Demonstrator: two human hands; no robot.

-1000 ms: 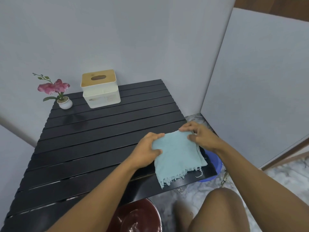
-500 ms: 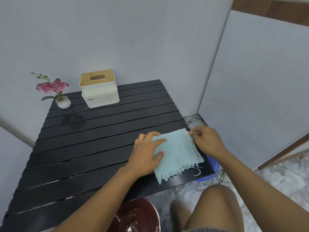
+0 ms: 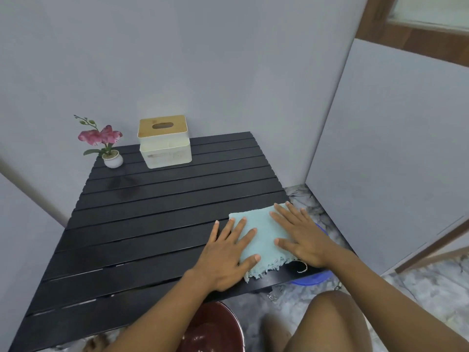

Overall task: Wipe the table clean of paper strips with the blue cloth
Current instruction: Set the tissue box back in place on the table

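The folded light-blue cloth (image 3: 264, 237) lies flat near the front right corner of the black slatted table (image 3: 157, 214), its frayed edge toward me. My left hand (image 3: 228, 252) rests flat on the cloth's left part, fingers spread and straight. My right hand (image 3: 302, 237) presses flat on its right part, fingers also straight. I see no paper strips on the table top.
A white tissue box with a wooden lid (image 3: 164, 141) and a small pot with a pink flower (image 3: 107, 144) stand at the table's back edge. A dark red basin (image 3: 215, 329) sits below the front edge, a blue basin (image 3: 314, 278) under the right corner. Grey panels close in the sides.
Both hands went from gripping and folding the cloth's edges to lying flat and spread on top of it. The cloth now sits smoothed on the table.
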